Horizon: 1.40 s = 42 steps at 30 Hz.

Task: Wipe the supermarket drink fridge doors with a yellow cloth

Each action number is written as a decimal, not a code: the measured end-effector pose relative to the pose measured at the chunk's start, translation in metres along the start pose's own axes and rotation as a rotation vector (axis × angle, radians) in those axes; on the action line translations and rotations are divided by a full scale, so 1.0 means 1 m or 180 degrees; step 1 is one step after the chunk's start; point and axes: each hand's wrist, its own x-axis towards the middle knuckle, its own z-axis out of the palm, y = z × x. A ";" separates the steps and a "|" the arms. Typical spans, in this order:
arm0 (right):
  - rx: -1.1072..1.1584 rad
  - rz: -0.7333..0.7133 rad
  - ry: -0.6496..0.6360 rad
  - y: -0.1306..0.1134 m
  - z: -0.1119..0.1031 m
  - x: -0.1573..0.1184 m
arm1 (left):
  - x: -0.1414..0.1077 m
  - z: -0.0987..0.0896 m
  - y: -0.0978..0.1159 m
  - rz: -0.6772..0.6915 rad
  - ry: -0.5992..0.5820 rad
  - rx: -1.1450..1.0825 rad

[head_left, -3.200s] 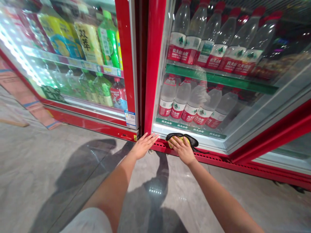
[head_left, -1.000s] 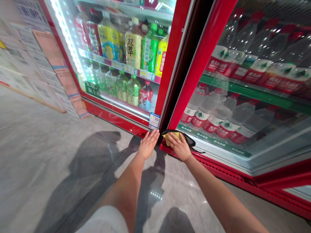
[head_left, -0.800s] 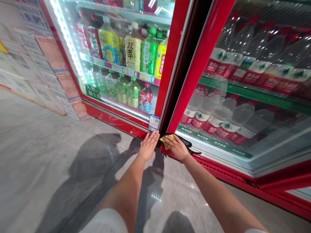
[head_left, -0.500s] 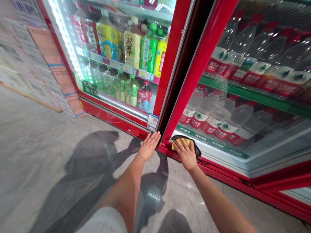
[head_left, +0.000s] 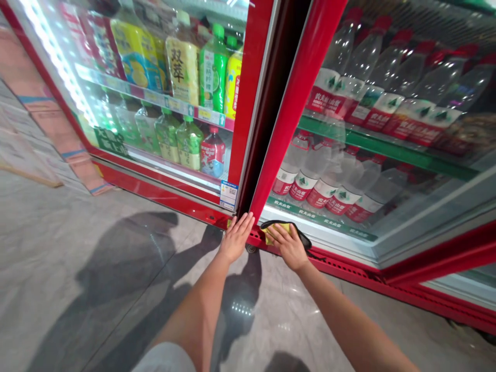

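My right hand [head_left: 289, 245] lies flat, fingers spread, on a yellow cloth [head_left: 272, 235] with a black edge. The cloth is pressed against the bottom frame of the right red fridge [head_left: 333, 266], at its left corner. My left hand [head_left: 237, 236] is stretched out at the lower corner between the two fridges, its fingertips near the red frame; a bit of yellow shows beside its thumb. Bottles with red and white labels [head_left: 304, 186] stand behind the right fridge's glass, just above the cloth.
The left fridge [head_left: 166, 199] holds green, yellow and red drink bottles on two shelves. Stacked cartons [head_left: 46, 129] stand at the far left. Grey floor [head_left: 127, 268] with shadows lies below, and a small wheel [head_left: 251, 248] shows under the right fridge.
The view has shifted, so the fridges appear further left. My left hand now sits closer to the right fridge's corner. My right hand stays on the cloth, slightly nearer the corner.
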 end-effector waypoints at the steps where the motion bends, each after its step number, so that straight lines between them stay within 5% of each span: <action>1: 0.0024 -0.0080 -0.0029 0.001 -0.003 0.010 | 0.000 0.002 0.001 -0.0021 0.0019 -0.0002; 5: -0.0053 0.0083 0.0130 0.021 -0.028 0.024 | 0.001 0.006 0.006 0.0009 0.0061 -0.0036; 9: -0.0250 0.0586 0.0346 0.042 -0.033 -0.028 | 0.006 0.000 0.007 0.0280 0.0080 -0.0042; 14: -0.0248 -0.0144 0.0085 0.050 -0.009 -0.055 | 0.019 -0.016 0.001 0.0741 0.0040 0.0057; 17: -0.0173 -0.0461 -0.0044 0.056 -0.015 -0.034 | 0.029 -0.021 0.003 0.0784 0.0031 0.0116; 20: -0.0132 -0.0234 0.0001 0.067 -0.030 -0.034 | 0.040 -0.024 0.011 0.0801 0.0006 0.0137; 27: -0.0065 0.0113 0.0204 0.097 -0.024 -0.117 | 0.054 -0.029 0.031 0.1130 -0.0179 0.0216; 35: 0.0011 0.0037 0.0143 0.089 -0.038 -0.067 | 0.067 -0.025 0.040 0.1390 -0.0061 0.0215; 42: 0.0108 0.0340 -0.0062 0.148 -0.041 -0.172 | 0.085 -0.025 0.058 0.1651 -0.0195 0.0149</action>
